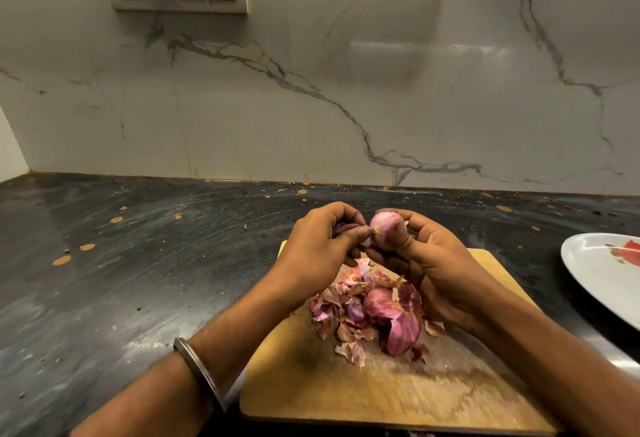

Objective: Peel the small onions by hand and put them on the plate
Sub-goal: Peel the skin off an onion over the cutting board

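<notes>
Plate [595, 274] cut off at right edge; cutting board [311, 391] near corner blurred, partly under forearms.

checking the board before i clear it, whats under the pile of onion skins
The pile of onion skins lies on the wooden cutting board. One pink bulb shows among them, seemingly still skinned. Anything deeper in the pile is covered.

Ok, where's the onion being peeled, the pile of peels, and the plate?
Onion [387, 230], head view, on its pink rounded side.
Pile of peels [349, 325], head view, on the dry skins at its middle.
Plate [588, 263], head view, on its bare white surface.
</notes>
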`<action>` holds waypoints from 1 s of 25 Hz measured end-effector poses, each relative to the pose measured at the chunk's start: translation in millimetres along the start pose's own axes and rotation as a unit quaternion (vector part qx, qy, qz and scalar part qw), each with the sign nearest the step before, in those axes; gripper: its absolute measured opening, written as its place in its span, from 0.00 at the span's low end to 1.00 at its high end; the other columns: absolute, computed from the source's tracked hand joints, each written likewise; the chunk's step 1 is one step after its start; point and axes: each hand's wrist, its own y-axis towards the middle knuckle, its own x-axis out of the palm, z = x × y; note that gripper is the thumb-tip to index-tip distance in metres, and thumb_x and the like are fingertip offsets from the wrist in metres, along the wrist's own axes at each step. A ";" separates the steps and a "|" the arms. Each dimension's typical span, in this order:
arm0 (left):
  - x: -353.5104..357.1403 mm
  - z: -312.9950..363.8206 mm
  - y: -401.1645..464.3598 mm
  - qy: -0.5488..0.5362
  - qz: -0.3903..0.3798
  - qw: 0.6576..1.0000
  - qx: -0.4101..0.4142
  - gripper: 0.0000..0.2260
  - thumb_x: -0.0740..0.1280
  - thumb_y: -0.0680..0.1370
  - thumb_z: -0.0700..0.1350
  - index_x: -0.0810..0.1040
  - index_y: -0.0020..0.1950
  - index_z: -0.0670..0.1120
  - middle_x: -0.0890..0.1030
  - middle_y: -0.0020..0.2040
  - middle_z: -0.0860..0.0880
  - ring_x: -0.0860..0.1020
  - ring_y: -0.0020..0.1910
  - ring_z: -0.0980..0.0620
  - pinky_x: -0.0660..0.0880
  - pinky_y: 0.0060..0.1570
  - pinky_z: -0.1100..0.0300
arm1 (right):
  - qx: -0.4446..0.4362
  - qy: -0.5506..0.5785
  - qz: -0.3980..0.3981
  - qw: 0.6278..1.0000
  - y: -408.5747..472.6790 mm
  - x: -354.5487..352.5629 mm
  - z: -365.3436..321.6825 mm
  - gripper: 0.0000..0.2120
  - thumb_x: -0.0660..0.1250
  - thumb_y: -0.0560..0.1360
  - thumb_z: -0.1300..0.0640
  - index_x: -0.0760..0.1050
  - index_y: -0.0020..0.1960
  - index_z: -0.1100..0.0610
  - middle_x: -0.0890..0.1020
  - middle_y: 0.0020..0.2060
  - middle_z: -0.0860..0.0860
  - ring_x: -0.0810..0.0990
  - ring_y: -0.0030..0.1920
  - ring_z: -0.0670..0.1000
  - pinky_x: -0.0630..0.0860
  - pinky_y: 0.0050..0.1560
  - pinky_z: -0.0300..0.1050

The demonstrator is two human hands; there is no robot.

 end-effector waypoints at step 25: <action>-1.3 4.5 -7.2 0.295 -0.109 0.949 0.012 0.07 0.68 0.77 0.57 0.80 0.51 0.57 0.77 0.47 0.62 0.75 0.52 0.60 0.75 0.55 0.52 | -0.028 -0.089 0.069 0.993 5.1 -8.4 0.4 0.12 0.66 0.78 0.56 0.74 0.60 0.56 0.83 0.54 0.60 0.86 0.52 0.56 0.84 0.51 0.48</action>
